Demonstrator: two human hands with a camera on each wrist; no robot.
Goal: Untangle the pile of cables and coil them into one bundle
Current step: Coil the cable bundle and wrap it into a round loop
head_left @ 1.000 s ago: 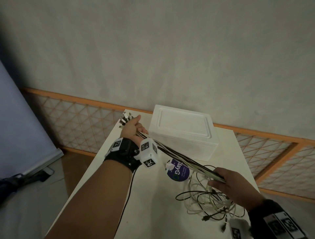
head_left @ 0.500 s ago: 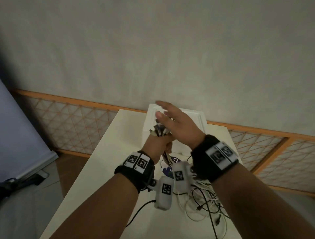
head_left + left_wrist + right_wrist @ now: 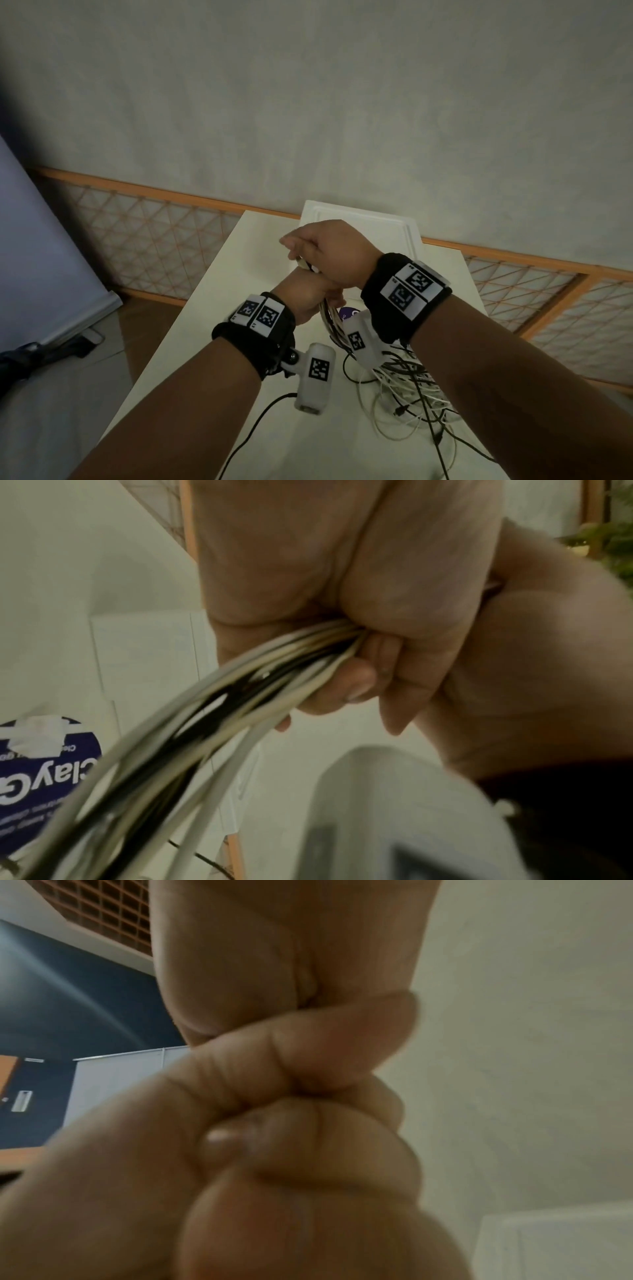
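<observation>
Both forearms reach forward, wrists close together. The left hand is fisted; the right hand curls directly above it, touching.

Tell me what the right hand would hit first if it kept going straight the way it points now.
The right hand points left and away, over the table. Its way looks free; past the table edge only the lattice fence lies that way, though depth is hard to judge.

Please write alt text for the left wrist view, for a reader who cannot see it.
The left hand grips a bundle of white and black cables that runs down toward the lower left. Behind it lie a white table and a blue round label.
</observation>
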